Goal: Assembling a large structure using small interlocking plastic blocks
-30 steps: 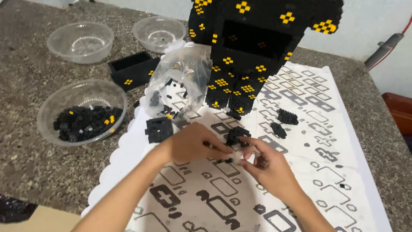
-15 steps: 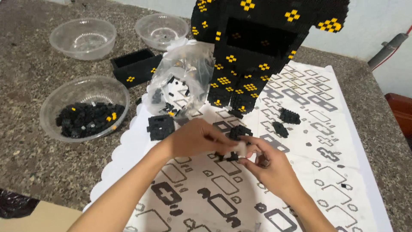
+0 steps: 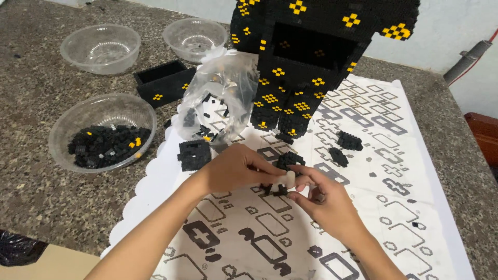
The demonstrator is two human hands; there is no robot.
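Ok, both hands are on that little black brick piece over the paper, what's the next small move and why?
Probably press the pieces together. The left hand and right hand meet over the printed sheet, fingertips pinching a small black brick cluster with a pale tool against it, so it looks aligned but not visibly seated.

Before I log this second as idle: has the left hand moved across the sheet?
No: the left hand rests just right of the flat black block plate, as before.
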